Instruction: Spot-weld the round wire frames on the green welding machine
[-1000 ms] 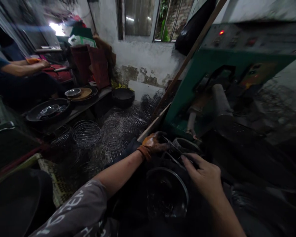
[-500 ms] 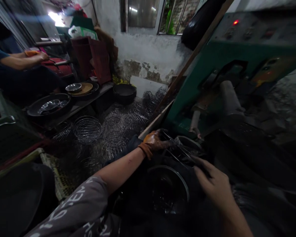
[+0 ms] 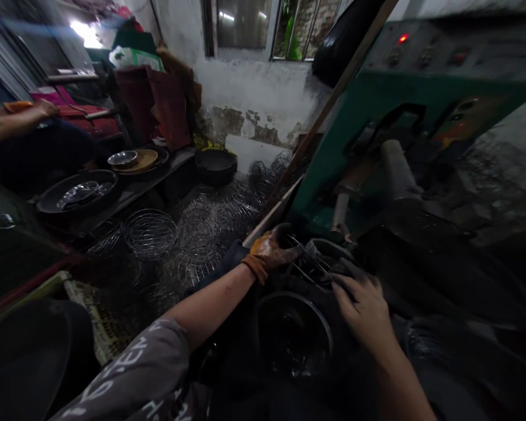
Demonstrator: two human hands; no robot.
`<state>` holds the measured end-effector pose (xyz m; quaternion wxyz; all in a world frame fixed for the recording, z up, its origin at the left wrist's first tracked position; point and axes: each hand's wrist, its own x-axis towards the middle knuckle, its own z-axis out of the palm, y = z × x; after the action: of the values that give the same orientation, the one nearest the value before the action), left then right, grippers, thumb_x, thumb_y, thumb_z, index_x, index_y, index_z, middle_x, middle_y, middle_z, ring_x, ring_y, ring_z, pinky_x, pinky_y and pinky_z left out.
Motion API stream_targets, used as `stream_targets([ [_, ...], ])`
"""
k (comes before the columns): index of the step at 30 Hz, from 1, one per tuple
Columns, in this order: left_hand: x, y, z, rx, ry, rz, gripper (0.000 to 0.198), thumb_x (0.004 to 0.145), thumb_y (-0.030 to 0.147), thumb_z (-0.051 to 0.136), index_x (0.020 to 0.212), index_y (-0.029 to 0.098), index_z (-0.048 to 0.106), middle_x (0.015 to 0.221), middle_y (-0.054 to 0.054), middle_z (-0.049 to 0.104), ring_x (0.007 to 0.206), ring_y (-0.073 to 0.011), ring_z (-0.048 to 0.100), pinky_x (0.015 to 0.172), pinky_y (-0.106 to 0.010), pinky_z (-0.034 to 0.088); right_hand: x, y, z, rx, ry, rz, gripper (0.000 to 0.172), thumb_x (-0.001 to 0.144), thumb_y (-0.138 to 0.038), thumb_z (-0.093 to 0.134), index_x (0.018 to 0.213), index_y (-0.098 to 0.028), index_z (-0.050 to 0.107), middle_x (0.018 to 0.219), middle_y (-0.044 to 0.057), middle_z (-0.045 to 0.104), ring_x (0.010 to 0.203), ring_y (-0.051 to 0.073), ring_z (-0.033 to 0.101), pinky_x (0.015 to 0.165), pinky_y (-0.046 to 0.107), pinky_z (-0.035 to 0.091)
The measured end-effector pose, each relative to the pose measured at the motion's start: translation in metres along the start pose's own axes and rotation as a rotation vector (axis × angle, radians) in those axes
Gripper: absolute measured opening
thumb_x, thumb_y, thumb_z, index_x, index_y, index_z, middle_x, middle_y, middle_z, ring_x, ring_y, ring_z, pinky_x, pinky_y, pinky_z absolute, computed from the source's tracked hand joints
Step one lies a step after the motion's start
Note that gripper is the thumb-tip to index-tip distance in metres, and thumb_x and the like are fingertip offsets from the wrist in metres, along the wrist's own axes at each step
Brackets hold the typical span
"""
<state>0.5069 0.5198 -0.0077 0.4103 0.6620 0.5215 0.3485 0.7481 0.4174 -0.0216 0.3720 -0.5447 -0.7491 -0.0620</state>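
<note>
My left hand (image 3: pixel 272 252), in a stained orange glove, is closed on the left end of a bundle of thin metal wires (image 3: pixel 309 264) at the foot of the green machine (image 3: pixel 377 117). My bare right hand (image 3: pixel 360 299) rests with bent fingers on the right end of the same wires; its fingertips are dark and partly hidden. Just below both hands sits a round metal ring on a dark bowl-shaped form (image 3: pixel 293 333).
Several wire baskets (image 3: pixel 151 233) lie heaped on the floor to the left. A low bench (image 3: pixel 131 196) carries dark pans and a small steel bowl (image 3: pixel 121 158). Another person's arm (image 3: pixel 13 120) works at far left. A wooden pole (image 3: pixel 333 96) leans against the machine.
My right hand has drawn back towards the left and closer to the wires. The gloved left hand has stayed on the wire bundle. The view has shifted slightly to the right.
</note>
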Motion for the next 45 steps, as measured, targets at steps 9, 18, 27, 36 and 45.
stream_targets([
  [9,-0.002,0.006,0.002,0.115,-0.072,-0.006,0.085,0.077,0.047,0.092,0.154,0.028,0.060,0.147,-0.008,0.066,0.131,-0.0310,0.066,0.116,-0.046,0.054,0.023,-0.010,0.030,0.138,-0.050,-0.004,0.031,0.106,-0.038,0.053,0.108,-0.025,0.081,0.108,0.009,0.082,0.099,0.031,0.078,0.089,0.047,0.063],
  [18,-0.005,0.011,-0.032,0.469,-0.290,0.230,0.090,0.080,0.061,0.085,0.160,0.031,0.054,0.143,-0.007,0.067,0.127,-0.0311,0.067,0.109,-0.042,0.056,0.016,0.001,-0.001,0.325,-0.048,0.060,0.021,0.099,-0.031,0.065,0.104,-0.028,0.084,0.103,0.003,0.084,0.093,0.026,0.081,0.084,0.036,0.068],
  [27,0.001,0.016,-0.007,0.913,-0.137,0.580,0.082,0.092,0.052,0.070,0.165,0.025,0.046,0.169,-0.014,0.043,0.154,-0.0403,0.040,0.119,-0.055,0.045,0.029,0.013,0.000,0.368,0.042,0.288,0.020,0.085,-0.040,0.068,0.087,-0.026,0.083,0.088,0.004,0.083,0.083,0.029,0.080,0.083,0.039,0.066],
  [36,0.042,0.035,0.024,0.768,-0.212,0.644,0.068,0.088,0.043,0.074,0.149,0.016,0.061,0.142,-0.014,0.068,0.132,-0.0340,0.064,0.113,-0.047,0.052,0.046,0.035,-0.011,0.260,0.067,0.350,0.046,0.090,-0.069,0.064,0.084,-0.027,0.079,0.088,0.007,0.081,0.087,0.032,0.078,0.086,0.044,0.063],
  [45,0.046,0.019,0.046,0.679,-0.214,0.581,0.070,0.084,0.044,0.080,0.146,0.018,0.063,0.138,-0.012,0.071,0.129,-0.0332,0.066,0.110,-0.045,0.054,0.039,0.069,-0.005,0.309,-0.038,0.251,0.038,0.094,-0.061,0.062,0.087,-0.028,0.080,0.094,0.007,0.082,0.092,0.032,0.079,0.091,0.048,0.065],
])
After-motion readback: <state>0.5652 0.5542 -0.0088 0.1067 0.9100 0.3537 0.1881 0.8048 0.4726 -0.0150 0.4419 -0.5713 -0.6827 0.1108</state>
